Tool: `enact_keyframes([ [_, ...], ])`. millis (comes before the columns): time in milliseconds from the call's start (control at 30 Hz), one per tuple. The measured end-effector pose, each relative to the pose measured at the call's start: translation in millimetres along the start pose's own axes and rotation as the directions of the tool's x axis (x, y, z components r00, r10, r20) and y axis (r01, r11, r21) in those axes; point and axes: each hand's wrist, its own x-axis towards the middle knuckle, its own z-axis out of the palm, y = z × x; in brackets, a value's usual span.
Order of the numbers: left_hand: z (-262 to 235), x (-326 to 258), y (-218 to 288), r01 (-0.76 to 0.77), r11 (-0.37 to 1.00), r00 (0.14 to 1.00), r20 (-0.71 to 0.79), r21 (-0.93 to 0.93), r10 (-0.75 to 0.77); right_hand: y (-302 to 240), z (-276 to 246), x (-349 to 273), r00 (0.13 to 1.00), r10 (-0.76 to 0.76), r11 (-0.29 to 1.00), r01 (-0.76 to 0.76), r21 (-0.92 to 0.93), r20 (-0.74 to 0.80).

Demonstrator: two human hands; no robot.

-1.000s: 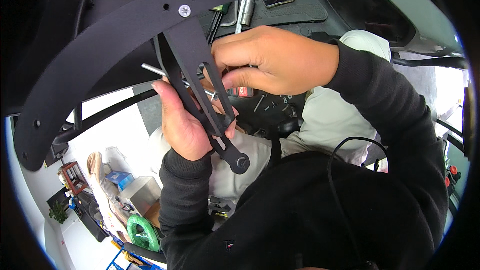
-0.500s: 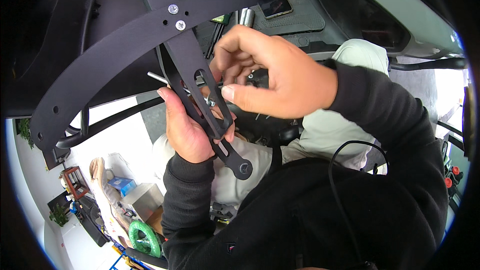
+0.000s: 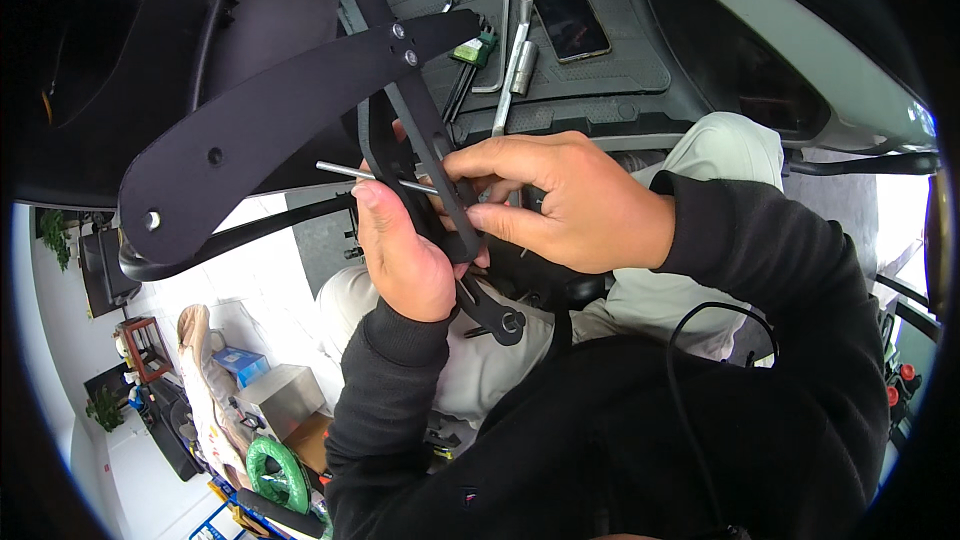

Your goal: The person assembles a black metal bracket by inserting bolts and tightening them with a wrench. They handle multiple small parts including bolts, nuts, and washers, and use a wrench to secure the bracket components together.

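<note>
A black metal bracket (image 3: 270, 115) slants across the upper left, made of a broad curved plate and slotted arms joined by two silver screws (image 3: 404, 44). My left hand (image 3: 408, 258) is closed around its lower arms, thumb up along the side. Beside that thumb, a thin silver rod (image 3: 342, 170) runs crosswise through the bracket; its far end is hidden. My right hand (image 3: 575, 202) is closed, fingertips and thumb at the slotted arm's right edge. What those fingertips pinch is hidden behind the arm and the hand.
On the dark ribbed mat ahead lie a phone (image 3: 567, 12), a ratchet wrench (image 3: 518, 55), a socket (image 3: 524, 70), an L-shaped hex key (image 3: 503, 40) and a green-holder hex key set (image 3: 478, 48). Boxes (image 3: 280, 400) and a green-wrapped ring (image 3: 278, 473) are at lower left.
The bracket has turned, showing its slotted arm more edge-on. My right hand has moved in against that arm, and its fingers have closed. The view has shifted, revealing more tools.
</note>
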Motion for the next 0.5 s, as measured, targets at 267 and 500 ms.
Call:
enact_keyframes([
  [267, 4, 4, -11, -0.208, 0.978, 0.977, 0.056, -0.002, 0.208, 15, 11, 2, 0.993, -0.038, 0.990, 0.052, 0.128, -0.110],
  [500, 5, 3, -7, -0.140, 0.989, 0.989, 0.038, -0.045, 0.142, 11, 6, 4, 0.993, -0.069, 0.994, 0.076, 0.074, -0.098],
])
